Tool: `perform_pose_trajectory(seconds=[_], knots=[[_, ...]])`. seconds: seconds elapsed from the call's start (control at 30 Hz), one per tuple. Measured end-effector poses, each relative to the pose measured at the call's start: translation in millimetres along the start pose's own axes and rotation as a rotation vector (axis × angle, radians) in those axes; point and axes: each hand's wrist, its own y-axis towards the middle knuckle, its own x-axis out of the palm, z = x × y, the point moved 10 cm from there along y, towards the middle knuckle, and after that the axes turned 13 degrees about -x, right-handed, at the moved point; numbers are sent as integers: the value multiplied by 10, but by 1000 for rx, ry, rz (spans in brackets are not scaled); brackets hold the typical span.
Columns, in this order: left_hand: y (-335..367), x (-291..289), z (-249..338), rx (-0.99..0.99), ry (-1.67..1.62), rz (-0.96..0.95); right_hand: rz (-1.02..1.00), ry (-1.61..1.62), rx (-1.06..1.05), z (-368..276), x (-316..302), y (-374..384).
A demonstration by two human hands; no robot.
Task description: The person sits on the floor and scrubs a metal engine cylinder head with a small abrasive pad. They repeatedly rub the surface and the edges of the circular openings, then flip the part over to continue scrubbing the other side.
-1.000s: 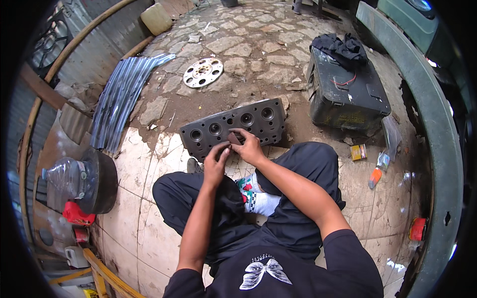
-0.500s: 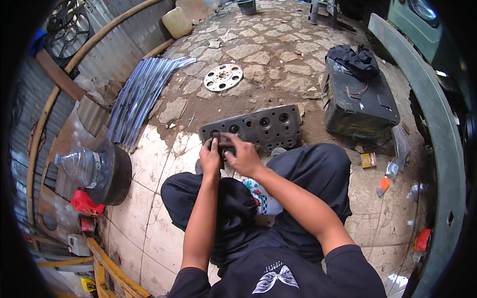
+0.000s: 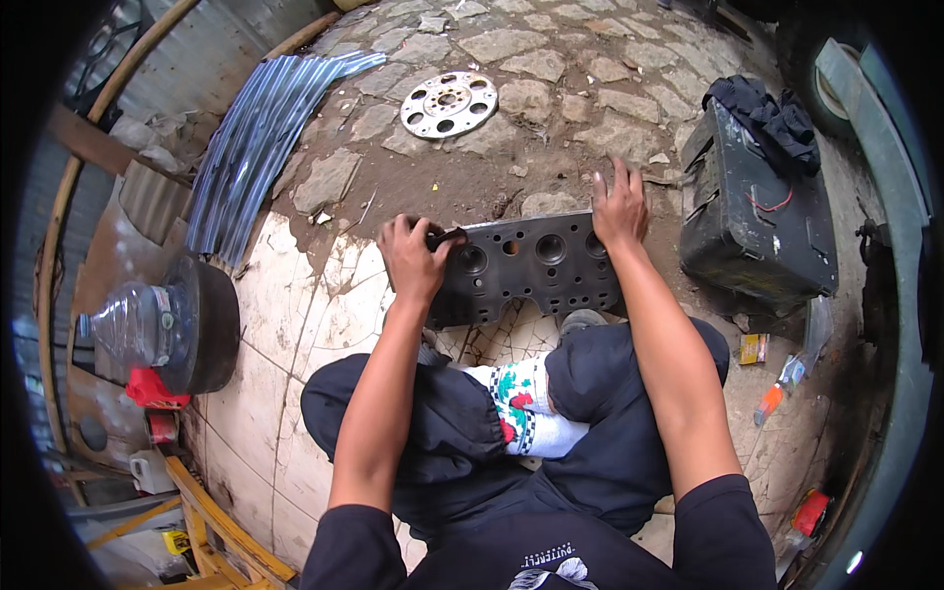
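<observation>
In front of my crossed legs lies a dark metal engine cylinder head [image 3: 531, 264], its flat face with round valves and many holes turned up. My left hand [image 3: 411, 258] is closed at its left end, with a small dark flat piece [image 3: 447, 238] pinched by the thumb; whether it is sandpaper or cloth I cannot make out. At the right end, my right hand [image 3: 620, 208] lies against the edge, fingers apart and pointing away from me, with nothing seen in them. The hand covers part of the rightmost valve.
Beyond lies a round holed metal flywheel plate [image 3: 448, 104] on the stone paving. A black box [image 3: 762, 231] with dark cloth [image 3: 767, 118] on it stands right. Corrugated sheet [image 3: 265, 147] and a large plastic bottle [image 3: 128, 324] beside a black tub [image 3: 208, 324] are left.
My hands were close together over the cylinder head's left part. The right hand has moved to its right end, fingers spread; the left stays at the left end. The view has shifted.
</observation>
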Motion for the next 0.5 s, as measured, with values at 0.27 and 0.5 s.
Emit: perform_pose_trajectory(seconds=[0.27,0.5], knots=[[14,447,475,143,-118,-245,0,-41,-22,5,44,-103],[53,313,-104,17,-70,-223,-5,-60,29,56,51,-85]])
